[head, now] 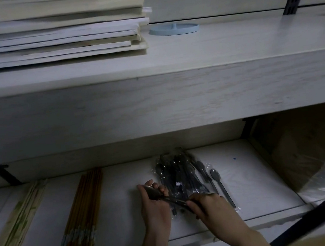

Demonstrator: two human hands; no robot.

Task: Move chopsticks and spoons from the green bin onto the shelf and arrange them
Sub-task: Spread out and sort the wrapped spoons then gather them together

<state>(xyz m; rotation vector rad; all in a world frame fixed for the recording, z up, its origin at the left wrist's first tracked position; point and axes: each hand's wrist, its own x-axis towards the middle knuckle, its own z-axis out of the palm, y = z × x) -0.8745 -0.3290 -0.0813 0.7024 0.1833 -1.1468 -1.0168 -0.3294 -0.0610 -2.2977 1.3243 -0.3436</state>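
Observation:
On the lower shelf (pixel 254 173) lies a heap of dark plastic spoons (pixel 178 173) in clear wrappers, with one grey spoon (pixel 219 181) at its right edge. My left hand (pixel 155 206) and my right hand (pixel 214 208) together hold a metal spoon (pixel 155 193) in front of the heap; the left grips its bowl, the right grips its handle. A bundle of brown chopsticks (pixel 83 214) lies to the left, and pale wrapped chopsticks (pixel 17 224) lie further left. The green bin is out of view.
The upper shelf (pixel 174 93) overhangs the lower one and carries a stack of flat paper packs (pixel 56 31) and a round blue lid (pixel 174 29). A cardboard box (pixel 306 151) with plastic film stands at the right. A dark bar (pixel 318 214) crosses the lower right corner.

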